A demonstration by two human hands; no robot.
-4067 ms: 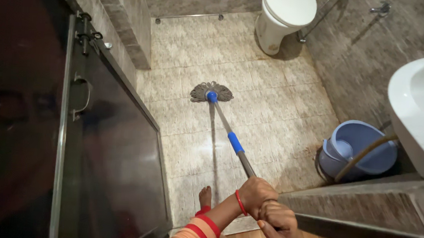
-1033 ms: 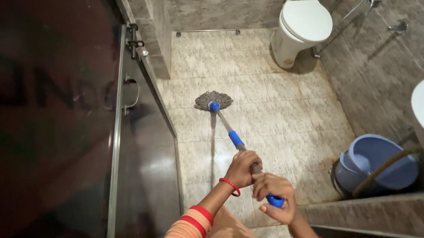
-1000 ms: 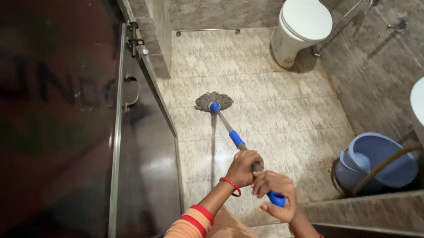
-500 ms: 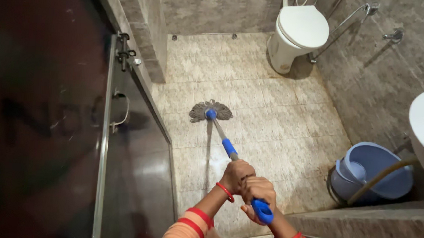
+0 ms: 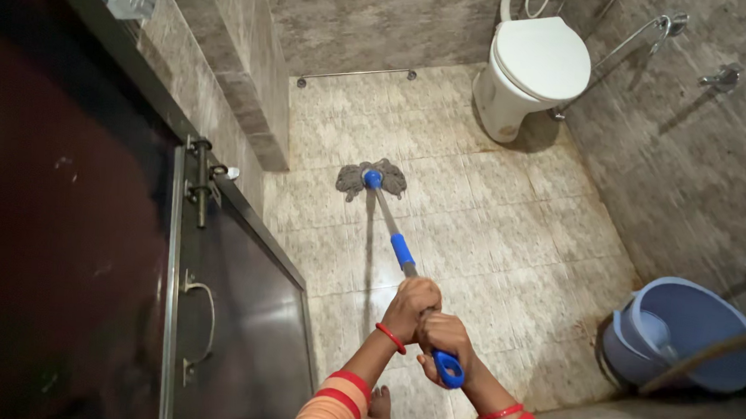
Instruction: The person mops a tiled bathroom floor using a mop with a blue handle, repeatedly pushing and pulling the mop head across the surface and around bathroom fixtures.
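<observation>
Gripping the mop point(image 5: 379, 203), left hand point(image 5: 411, 300) and right hand point(image 5: 442, 343) close tight around its stiff, light pole; the soft head drags limply.

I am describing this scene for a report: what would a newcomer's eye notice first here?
First, the mop with its blue-and-metal pole, head spread on the tiled floor at the centre. The left hand and right hand both hold the pole's near end, bottom centre. Next come the white toilet, top right, and the blue bucket, lower right.
</observation>
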